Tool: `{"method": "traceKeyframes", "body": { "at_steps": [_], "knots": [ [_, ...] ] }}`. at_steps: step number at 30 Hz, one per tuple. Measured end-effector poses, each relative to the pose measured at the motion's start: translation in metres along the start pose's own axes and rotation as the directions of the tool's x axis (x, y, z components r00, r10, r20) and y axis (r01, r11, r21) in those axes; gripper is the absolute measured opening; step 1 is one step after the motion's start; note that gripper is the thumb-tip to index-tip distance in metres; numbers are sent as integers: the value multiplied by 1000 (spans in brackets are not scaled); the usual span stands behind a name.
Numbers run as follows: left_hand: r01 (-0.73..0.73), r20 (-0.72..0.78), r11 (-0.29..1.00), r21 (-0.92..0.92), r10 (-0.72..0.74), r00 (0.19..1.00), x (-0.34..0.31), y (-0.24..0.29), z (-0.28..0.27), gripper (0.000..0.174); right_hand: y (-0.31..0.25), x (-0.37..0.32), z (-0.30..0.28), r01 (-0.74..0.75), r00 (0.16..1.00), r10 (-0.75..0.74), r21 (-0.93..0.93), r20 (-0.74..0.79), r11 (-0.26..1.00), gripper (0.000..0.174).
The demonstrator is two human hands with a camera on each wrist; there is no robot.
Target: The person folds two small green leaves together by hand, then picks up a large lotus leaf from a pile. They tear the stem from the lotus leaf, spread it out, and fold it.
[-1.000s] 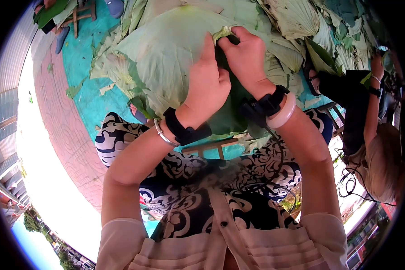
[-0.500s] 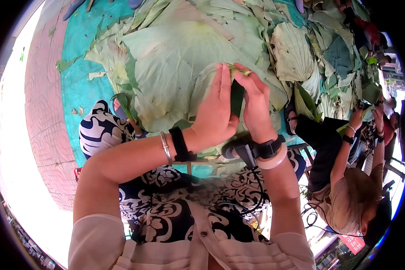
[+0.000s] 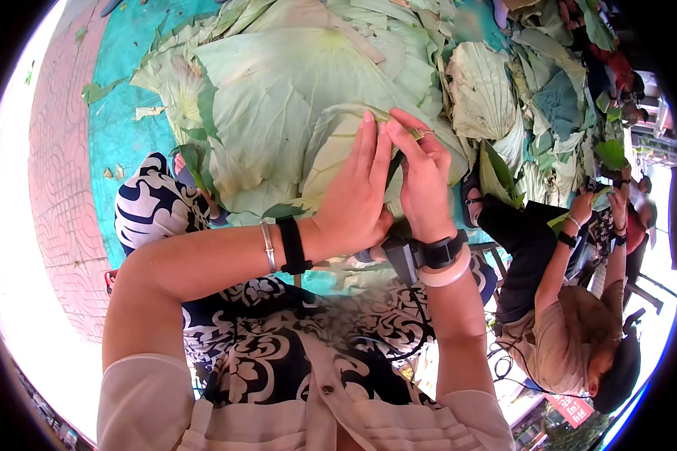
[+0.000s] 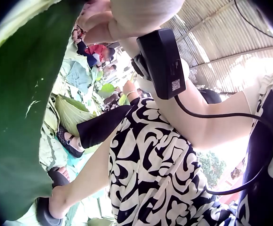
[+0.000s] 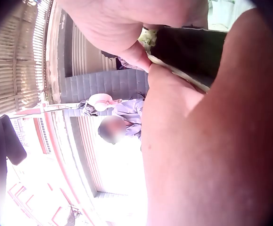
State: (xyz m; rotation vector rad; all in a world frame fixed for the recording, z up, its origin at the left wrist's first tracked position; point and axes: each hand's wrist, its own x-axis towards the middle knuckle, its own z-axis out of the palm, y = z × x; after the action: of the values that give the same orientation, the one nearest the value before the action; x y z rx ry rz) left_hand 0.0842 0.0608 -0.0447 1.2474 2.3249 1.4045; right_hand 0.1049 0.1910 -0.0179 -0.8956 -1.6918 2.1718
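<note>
A lotus leaf is held up between both hands, its pale side point(image 3: 327, 150) facing away and its dark green side point(image 4: 18, 108) filling the left of the left wrist view. My left hand point(image 3: 357, 184) holds it with long, nearly straight fingers, the thumb tucked low. With thumb and index finger my right hand point(image 3: 426, 177) pinches the leaf's upper edge. Both sets of fingertips come together there. A dark strip of the leaf point(image 5: 188, 52) shows between the hands in the right wrist view. Behind it spreads a large pale lotus leaf point(image 3: 263, 98) on a heap.
More leaves, some dried point(image 3: 481, 90), cover the turquoise sheet point(image 3: 124, 113), with pink paving point(image 3: 60, 173) at left. Another person point(image 3: 572, 323) sits close on the right, handling leaves. A black cable point(image 4: 221, 115) runs from the right wrist's camera point(image 4: 162, 63).
The hands have come closer to the body with the leaf. My left fingers have straightened, and the dark gap between the hands has narrowed. The head view has shifted too.
</note>
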Motion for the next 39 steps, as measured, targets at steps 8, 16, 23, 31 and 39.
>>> {"method": "traceKeyframes", "body": {
  "at_steps": [8,16,23,31,39],
  "knots": [
    [15,35,993,-119,-11,999,1,2,-2,104,-3,0,2,112,994,-112,-109,-1,988,33],
    [-70,24,995,68,69,997,10,-1,-4,108,-12,3,-1,146,988,-154,-208,-20,967,35],
    [-22,112,994,-104,33,993,18,-15,-19,93,-10,4,-8,50,996,-49,12,-81,999,37],
    [17,60,998,53,-20,998,11,-16,-11,98,-1,2,-6,98,985,-99,-12,-138,995,36],
    [162,120,956,-246,-136,983,30,-29,-37,77,-23,6,-22,79,979,-107,164,171,983,46]
  ]
}}
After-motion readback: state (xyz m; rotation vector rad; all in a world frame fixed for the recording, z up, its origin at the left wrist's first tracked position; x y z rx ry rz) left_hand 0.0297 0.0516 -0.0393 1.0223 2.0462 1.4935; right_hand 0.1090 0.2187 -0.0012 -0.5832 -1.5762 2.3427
